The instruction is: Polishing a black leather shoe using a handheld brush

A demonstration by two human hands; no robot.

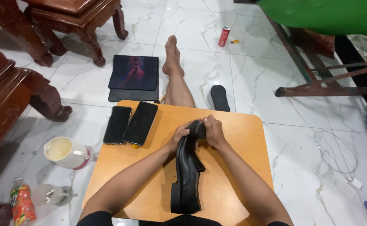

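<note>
A black leather shoe (187,178) lies lengthwise on a small orange-brown table (242,138), its heel nearest me and its toe pointing away. My left hand (180,136) grips the toe end from the left. My right hand (213,132) closes over the same end from the right, pressing a small dark object (199,129) against the toe; what that object is cannot be told. Two black phones (131,124) lie side by side on the table's far left corner.
My bare leg and foot (175,71) stretch out past the table on the white marble floor. A dark insole (219,98), a black mat (134,77), a white jug (66,152), bottles (22,205), a red can (224,36), carved wooden furniture (72,21) and a white cable (338,152) surround the table.
</note>
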